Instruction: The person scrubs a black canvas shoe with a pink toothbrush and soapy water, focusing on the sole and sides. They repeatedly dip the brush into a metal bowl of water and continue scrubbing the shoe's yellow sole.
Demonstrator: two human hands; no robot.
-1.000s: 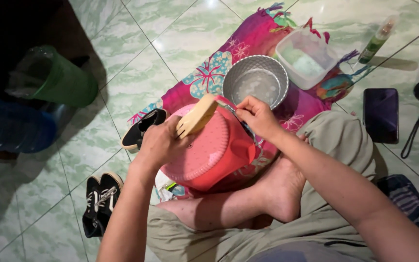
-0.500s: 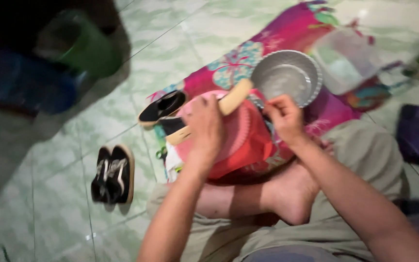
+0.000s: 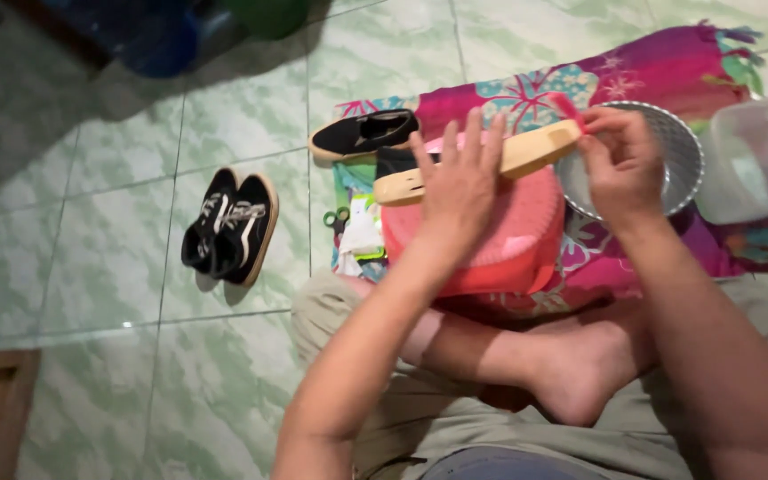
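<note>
I sit cross-legged on a green tiled floor. A black shoe with a tan sole (image 3: 535,148) lies sole-up across an upturned pink plastic basket (image 3: 491,240). My left hand (image 3: 460,182) presses on the shoe's middle with fingers spread. My right hand (image 3: 620,160) pinches something small and pink at the shoe's far end. A metal bowl (image 3: 686,156) sits just behind my right hand.
A single black shoe (image 3: 364,133) lies left of the basket on a bright patterned cloth (image 3: 526,93). A pair of black sneakers (image 3: 231,227) rests on the tiles at left. A clear plastic container (image 3: 757,160) stands at right. Blue and green containers (image 3: 188,27) sit at top left.
The view has swung left and closer. My left hand has flattened on top of the shoe, and my right hand has moved up to its far end.
</note>
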